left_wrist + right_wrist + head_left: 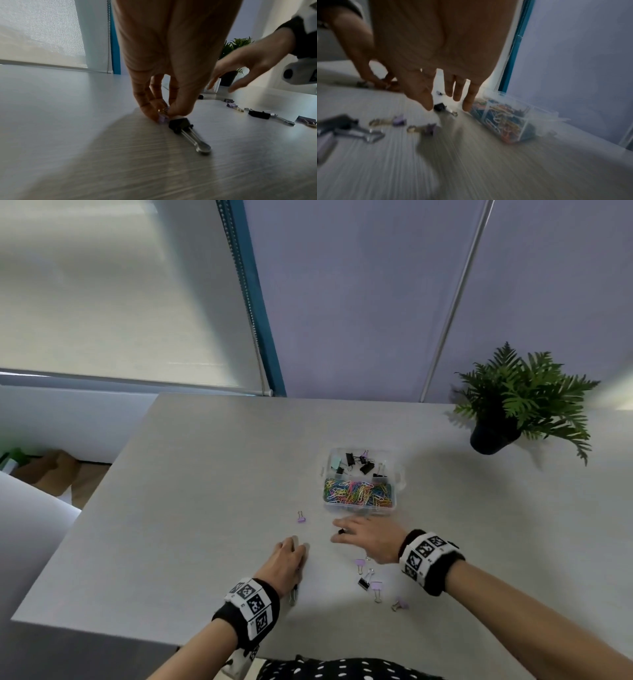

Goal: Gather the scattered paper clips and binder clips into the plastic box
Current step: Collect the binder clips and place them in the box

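The clear plastic box (394,510) holds coloured paper clips in front and binder clips behind. My left hand (163,115) pinches a small purple binder clip (162,119) on the table, right beside a black binder clip (180,125) with long silver handles. My right hand (337,530) hovers open with fingers spread just in front of the box, over a small black binder clip (439,107). One purple clip (301,519) lies left of the box. Several purple clips and a black binder clip (364,582) lie under my right wrist.
A potted fern (513,402) stands at the back right of the grey table (205,474). The table's left edge drops off beside a white surface. A wall and a window blind rise behind the table.
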